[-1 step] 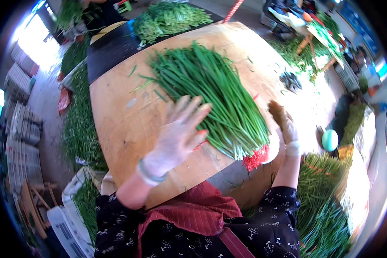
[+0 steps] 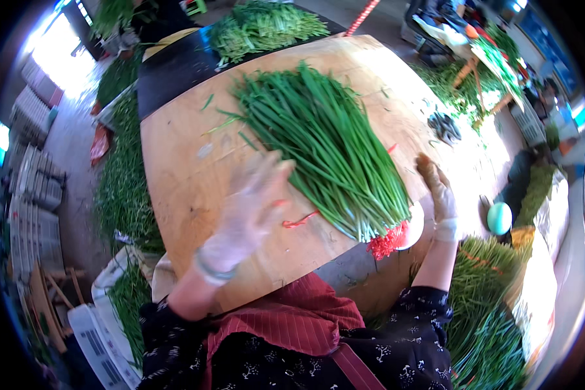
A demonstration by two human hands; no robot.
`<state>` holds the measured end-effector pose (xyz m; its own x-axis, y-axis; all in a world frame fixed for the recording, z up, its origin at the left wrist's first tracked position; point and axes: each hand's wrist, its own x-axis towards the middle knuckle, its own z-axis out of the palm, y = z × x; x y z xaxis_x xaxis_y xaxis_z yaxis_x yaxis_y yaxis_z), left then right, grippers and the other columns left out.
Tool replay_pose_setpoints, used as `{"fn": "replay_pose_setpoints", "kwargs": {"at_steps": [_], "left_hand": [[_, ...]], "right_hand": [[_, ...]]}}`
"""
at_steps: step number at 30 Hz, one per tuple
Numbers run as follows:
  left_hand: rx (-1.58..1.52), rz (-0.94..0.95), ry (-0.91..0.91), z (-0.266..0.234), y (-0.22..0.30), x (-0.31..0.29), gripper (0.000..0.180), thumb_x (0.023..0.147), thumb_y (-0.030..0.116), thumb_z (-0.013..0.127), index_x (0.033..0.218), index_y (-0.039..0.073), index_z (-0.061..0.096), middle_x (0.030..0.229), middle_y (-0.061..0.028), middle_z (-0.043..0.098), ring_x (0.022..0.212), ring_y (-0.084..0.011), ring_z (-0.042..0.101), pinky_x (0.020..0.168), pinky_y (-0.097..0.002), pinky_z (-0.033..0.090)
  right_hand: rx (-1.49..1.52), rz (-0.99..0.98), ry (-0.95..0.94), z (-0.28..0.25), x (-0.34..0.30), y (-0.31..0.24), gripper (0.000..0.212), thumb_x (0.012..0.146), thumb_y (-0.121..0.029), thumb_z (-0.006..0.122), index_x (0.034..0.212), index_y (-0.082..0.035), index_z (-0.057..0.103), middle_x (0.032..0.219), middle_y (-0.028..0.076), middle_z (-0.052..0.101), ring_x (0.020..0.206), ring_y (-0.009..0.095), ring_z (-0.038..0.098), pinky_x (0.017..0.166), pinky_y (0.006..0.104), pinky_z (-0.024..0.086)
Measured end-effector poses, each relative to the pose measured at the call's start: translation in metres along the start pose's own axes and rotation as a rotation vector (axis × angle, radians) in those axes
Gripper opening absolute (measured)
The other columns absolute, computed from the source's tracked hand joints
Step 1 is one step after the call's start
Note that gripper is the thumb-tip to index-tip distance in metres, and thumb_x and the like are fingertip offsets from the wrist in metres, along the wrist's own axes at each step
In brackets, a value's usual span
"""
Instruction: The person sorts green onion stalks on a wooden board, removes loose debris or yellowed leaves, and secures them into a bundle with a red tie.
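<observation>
A broad bundle of long green garlic chives or similar leaves lies across the wooden tabletop, its pale stem ends toward me. A red tie shows at its left side, and a short red end shows at the right; whatever lies beneath is hidden. My gloved left hand, blurred by motion, hovers left of the stems with fingers stretched out, holding nothing. To the right of the bundle is my gloved right hand, open and apart from the leaves. A cluster of red ties hangs by the stem ends, beside a white round object.
More cut greens sit on a dark surface at the far end. Heaps of greens flank the table on the left, and others on the right. A dark crumpled thing lies at the right. White crates are stacked far left.
My left hand has moved left and away from the bundle, uncovering more of the red tie. The right hand stays beside the bundle, almost unmoved. The view has shifted slightly.
</observation>
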<state>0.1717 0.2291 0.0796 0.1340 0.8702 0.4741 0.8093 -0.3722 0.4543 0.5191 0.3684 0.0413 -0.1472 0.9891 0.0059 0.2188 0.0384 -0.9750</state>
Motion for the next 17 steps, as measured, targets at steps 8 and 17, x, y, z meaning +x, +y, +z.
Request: {"fn": "replay_pose_setpoints", "kwargs": {"at_steps": [8,17], "left_hand": [[0.011,-0.945,0.560,-0.140,-0.075,-0.287,0.031,0.090,0.009,0.045,0.118,-0.002,0.051,0.119,-0.0130,0.054,0.110,-0.0236,0.050,0.097,-0.0318,0.036],[0.389,-1.409,0.690,-0.173,-0.007,-0.511,0.037,0.083,0.020,0.059,0.115,0.003,0.055,0.115,-0.0137,0.057,0.108,-0.0258,0.052,0.095,-0.0328,0.037]], "right_hand": [[-0.404,-0.406,-0.227,0.127,-0.030,-0.113,0.020,0.082,-0.012,0.060,0.100,-0.003,0.063,0.087,0.015,0.064,0.079,0.019,0.062,0.070,0.0266,0.047],[-0.532,-0.465,-1.514,0.353,-0.098,-0.141,0.025,0.082,-0.021,0.063,0.101,-0.005,0.064,0.095,0.013,0.065,0.100,0.014,0.054,0.090,0.0278,0.034]]}}
